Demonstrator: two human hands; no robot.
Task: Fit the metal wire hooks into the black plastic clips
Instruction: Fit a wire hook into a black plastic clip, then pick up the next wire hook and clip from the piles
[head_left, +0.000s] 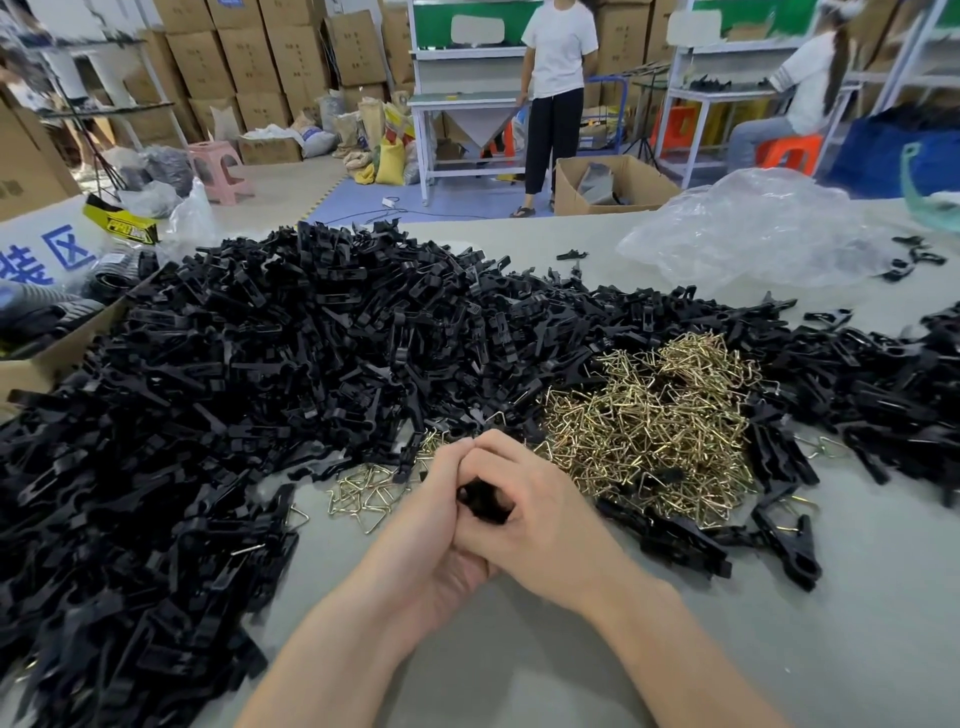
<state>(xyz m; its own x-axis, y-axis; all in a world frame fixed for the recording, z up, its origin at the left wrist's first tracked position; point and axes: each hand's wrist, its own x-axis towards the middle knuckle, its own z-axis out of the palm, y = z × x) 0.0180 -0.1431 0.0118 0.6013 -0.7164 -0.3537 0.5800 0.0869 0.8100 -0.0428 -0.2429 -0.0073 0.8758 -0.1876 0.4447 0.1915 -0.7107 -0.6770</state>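
Both of my hands are clasped together over one black plastic clip (485, 500), which shows only as a dark patch between the fingers. My left hand (441, 499) wraps it from the left, and my right hand (530, 514) curls over it from the right. Any wire hook in the clip is hidden by my fingers. A heap of brass-coloured wire hooks (649, 431) lies just beyond and right of my hands. A few loose hooks (363, 496) lie to the left. A huge pile of black clips (234, 389) covers the left and far side of the grey table (519, 649).
Several clips fitted with hooks (779, 540) lie at the right. A crumpled clear plastic bag (753, 234) sits at the far right, and a cardboard box (41, 358) stands at the left edge. Two people, workbenches and stacked cartons are behind the table.
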